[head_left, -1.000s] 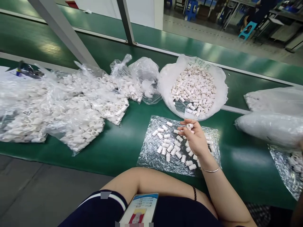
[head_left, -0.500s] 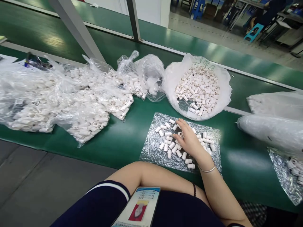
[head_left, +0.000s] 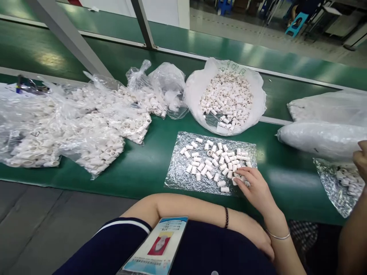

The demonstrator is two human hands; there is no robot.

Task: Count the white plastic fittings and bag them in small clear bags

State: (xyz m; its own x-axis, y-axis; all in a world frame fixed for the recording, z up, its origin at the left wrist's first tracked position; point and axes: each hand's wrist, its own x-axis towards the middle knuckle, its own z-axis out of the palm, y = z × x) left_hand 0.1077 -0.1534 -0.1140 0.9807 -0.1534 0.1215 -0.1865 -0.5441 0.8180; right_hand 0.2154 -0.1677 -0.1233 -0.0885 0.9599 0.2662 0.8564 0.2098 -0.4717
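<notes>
Many short white plastic pipe fittings point(head_left: 208, 163) lie spread over a crinkled silvery plastic bag point(head_left: 180, 176) on the green bench. At the bag's right side, my right hand point(head_left: 256, 188) rests over the fittings. Its fingers are stretched out, thumb and index finger apart, with the tips touching pieces there; no firm grip shows. My left forearm lies across my body, and my left hand point(head_left: 262, 241) is tucked against my right arm near the elbow, its fingers hidden.
A wide white plastic bag point(head_left: 195, 89) full of fittings stands open behind. Clear bags of fittings point(head_left: 94, 133) fill the left side. Rolled plastic bags point(head_left: 321, 137) lie right, beside another silvery bag point(head_left: 322, 172) of fittings. A co-worker's hand point(head_left: 361, 158) is at the right edge.
My right hand has moved right and toward me, from the middle of the fittings to their right side, uncovering several pieces. A co-worker's hand has come in at the right. The view has shifted slightly.
</notes>
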